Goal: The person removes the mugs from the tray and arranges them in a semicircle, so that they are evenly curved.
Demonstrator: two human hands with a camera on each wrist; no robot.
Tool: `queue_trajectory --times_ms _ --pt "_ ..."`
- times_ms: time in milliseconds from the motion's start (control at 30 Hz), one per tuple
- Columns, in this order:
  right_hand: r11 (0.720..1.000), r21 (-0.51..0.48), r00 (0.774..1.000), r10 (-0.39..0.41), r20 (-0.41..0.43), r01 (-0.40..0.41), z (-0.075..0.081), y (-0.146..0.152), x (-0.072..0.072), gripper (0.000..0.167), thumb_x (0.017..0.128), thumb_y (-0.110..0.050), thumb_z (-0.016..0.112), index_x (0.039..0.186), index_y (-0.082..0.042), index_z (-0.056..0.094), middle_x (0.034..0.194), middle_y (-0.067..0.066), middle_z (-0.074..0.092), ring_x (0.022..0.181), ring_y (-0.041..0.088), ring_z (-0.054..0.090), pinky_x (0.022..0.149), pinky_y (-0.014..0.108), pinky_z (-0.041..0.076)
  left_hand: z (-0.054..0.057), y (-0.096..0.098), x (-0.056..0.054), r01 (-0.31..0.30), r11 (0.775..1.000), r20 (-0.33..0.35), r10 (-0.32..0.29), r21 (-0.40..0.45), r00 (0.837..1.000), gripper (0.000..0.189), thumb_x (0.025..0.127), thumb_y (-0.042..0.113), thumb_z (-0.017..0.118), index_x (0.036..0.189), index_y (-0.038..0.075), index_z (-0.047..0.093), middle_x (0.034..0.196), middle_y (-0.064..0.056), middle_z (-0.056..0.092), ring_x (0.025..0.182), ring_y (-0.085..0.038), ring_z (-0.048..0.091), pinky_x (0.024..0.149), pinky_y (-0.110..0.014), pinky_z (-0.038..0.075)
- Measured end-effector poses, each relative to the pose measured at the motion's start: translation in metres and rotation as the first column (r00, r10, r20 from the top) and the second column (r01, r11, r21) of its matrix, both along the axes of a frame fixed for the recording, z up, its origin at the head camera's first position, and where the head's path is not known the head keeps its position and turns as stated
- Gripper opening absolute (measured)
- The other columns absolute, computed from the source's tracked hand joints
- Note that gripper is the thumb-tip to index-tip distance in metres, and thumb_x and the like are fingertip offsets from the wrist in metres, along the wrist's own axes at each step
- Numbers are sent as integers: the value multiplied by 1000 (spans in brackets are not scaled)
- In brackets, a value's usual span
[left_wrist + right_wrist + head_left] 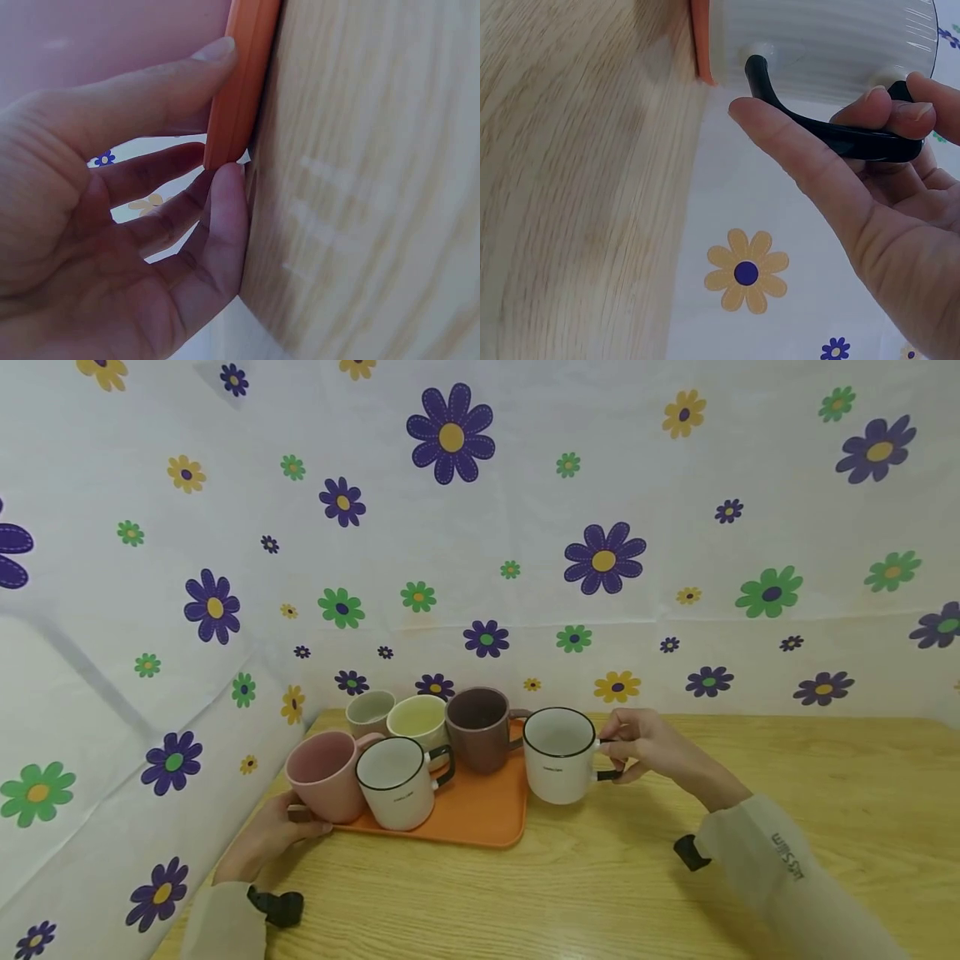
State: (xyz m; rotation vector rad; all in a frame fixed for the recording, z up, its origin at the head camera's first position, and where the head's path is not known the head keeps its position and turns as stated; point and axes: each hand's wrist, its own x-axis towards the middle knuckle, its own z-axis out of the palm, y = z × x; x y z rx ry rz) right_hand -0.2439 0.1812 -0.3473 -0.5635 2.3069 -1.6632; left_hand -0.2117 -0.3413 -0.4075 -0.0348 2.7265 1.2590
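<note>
My right hand [648, 747] grips the black handle [840, 141] of a white mug [558, 772] with a black rim. That mug is upright, close over the table at the right edge of an orange tray [480, 831]. With thumb and fingers my left hand [266, 833] holds the tray's left rim [241, 90]. Beside that hand, a pink mug [322, 789] stands on the tray. A second white black-rimmed mug [396, 806] stands to its right. Behind are a dark brown mug [482, 747], a pale yellow cup [417, 720] and a pale green cup [370, 712], the last partly hidden.
The tray lies on a light wooden table [450, 902], with bare wood in front and to the right. A white cloth [510, 518] printed with flowers hangs behind the table and along its left side. Black straps [692, 853] sit at both wrists.
</note>
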Motion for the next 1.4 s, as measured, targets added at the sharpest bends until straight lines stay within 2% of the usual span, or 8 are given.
queue_trajectory --times_ms 233,600,833,1067,1400 --pt "999 34 999 -31 14 31 -1 8 1 12 99 -4 60 101 6 54 77 12 57 71 20 55 66 41 60 1 1 1 10 1000 -24 -10 -11 1000 68 89 16 80 137 -16 45 128 -32 59 116 -41 57 101 -56 42" --pt "1000 11 1000 -13 27 13 -8 21 2 12 98 -3 59 100 7 52 76 9 56 70 18 54 66 46 60 1 1 1 7 1000 -24 -7 -4 1000 68 89 16 80 138 -16 45 129 -32 58 118 -43 56 103 -57 41" --pt "1000 7 999 -2 42 1 -13 29 5 13 99 -4 59 99 7 52 74 10 55 69 18 54 66 46 60 1 2 2 4 1000 -26 -3 12 1000 65 88 11 80 135 -18 46 126 -33 60 116 -43 60 96 -47 49" --pt "1000 19 999 -10 42 9 -16 37 9 14 99 -5 59 100 7 52 76 11 56 70 18 54 64 42 60 -1 1 1 1 1000 -16 -1 2 1000 69 88 16 81 137 -16 45 128 -33 59 117 -44 57 105 -61 38" --pt "1000 -8 999 8 52 -8 -21 46 12 13 99 -2 59 100 8 51 76 10 55 70 18 54 66 45 60 -3 -1 0 6 1000 -2 -6 5 1000 72 88 21 82 139 -15 44 129 -33 58 121 -46 54 107 -66 32"
